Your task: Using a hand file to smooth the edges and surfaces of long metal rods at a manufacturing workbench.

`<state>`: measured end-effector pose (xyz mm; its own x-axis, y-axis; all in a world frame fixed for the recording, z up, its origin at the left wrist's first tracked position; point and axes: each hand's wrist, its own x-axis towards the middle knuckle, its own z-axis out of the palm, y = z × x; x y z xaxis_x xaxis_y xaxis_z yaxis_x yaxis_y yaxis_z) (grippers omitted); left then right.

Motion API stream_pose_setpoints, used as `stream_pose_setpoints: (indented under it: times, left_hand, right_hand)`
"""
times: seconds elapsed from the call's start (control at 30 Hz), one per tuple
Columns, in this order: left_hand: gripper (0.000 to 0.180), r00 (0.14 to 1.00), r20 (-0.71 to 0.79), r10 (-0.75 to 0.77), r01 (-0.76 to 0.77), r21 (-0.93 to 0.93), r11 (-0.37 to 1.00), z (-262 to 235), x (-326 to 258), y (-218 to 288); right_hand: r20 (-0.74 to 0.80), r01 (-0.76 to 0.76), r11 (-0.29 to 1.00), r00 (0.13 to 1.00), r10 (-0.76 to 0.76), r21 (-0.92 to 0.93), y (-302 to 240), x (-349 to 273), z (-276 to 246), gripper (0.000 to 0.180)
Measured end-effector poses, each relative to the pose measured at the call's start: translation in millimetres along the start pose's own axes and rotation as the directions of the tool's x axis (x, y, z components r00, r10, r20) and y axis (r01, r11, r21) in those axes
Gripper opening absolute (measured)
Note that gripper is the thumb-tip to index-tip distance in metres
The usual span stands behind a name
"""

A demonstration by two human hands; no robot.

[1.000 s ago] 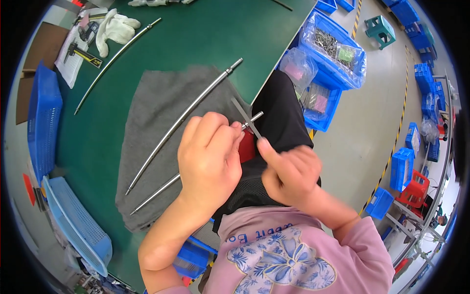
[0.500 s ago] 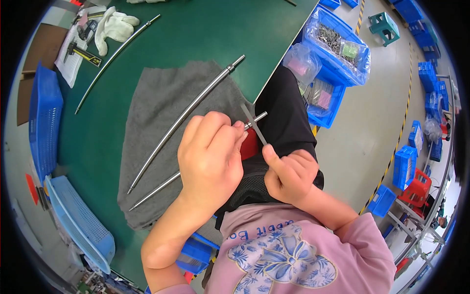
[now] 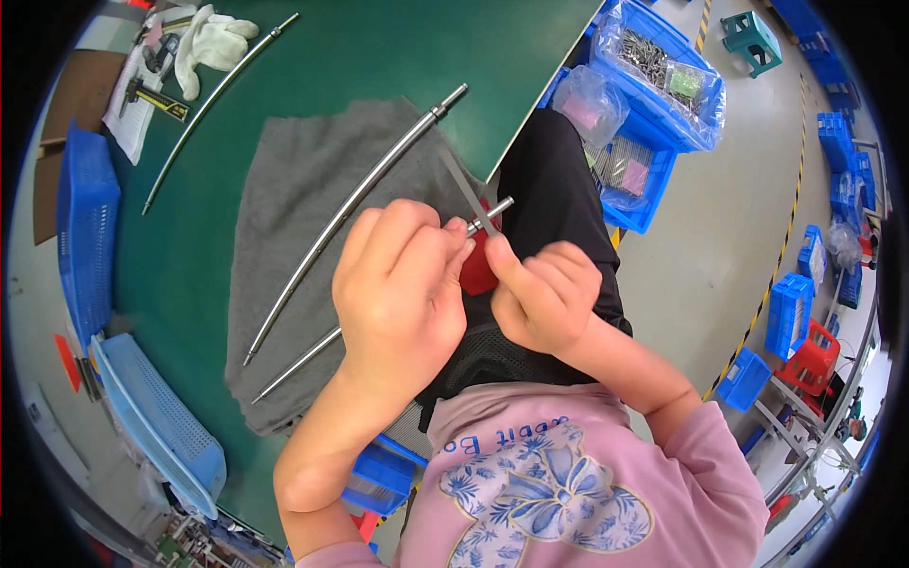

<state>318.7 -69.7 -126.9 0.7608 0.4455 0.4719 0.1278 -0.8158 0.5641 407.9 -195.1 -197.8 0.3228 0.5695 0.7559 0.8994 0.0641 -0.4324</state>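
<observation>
Left hand (image 3: 398, 284) is closed around the near rod (image 3: 303, 358), whose long axis runs from 7 to 1 o'clock across the grey cloth (image 3: 294, 189). Right hand (image 3: 547, 298), at 3 o'clock, pinches a red-handled blade (image 3: 471, 199) against the rod tip (image 3: 499, 206). A second rod (image 3: 350, 208) lies alongside on the bench (image 3: 379, 57).

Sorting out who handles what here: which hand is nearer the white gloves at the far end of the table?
Left. The left hand is over the grey cloth, on the same side as the white gloves. The right hand is off the table edge, farther away.
</observation>
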Motion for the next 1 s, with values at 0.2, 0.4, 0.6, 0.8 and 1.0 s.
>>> stream_pose_setpoints:
  times: [0.2, 0.4, 0.6, 0.8, 1.0]
  left_hand:
    - [0.017, 1.000, 0.027, 0.008, -0.008, 0.014, 1.000, -2, 1, 0]
    - [0.016, 0.999, 0.033, 0.004, -0.004, 0.022, 1.000, -1, 0, 0]
    - [0.016, 1.000, 0.013, 0.007, -0.007, -0.006, 1.000, -1, 0, -1]
    - [0.017, 1.000, 0.000, -0.002, 0.002, -0.011, 1.000, -1, 2, 0]
    - [0.015, 1.000, 0.009, 0.010, -0.010, 0.005, 1.000, 1, 1, 0]
  right_hand:
    - [-0.005, 0.076, 0.997, 0.997, -0.076, 0.005, 9, -3, 8, 0.047]
    - [0.058, 0.075, 0.997, 0.996, -0.073, -0.035, 9, -19, -4, 0.045]
    - [-0.037, 0.063, 0.998, 0.997, -0.063, 0.006, 11, -14, 7, 0.042]
    - [-0.088, 0.068, 0.997, 0.994, -0.066, 0.031, 14, 9, 16, 0.048]
    - [0.119, -0.091, 0.996, 0.989, 0.088, 0.021, -4, 9, -19, 0.044]
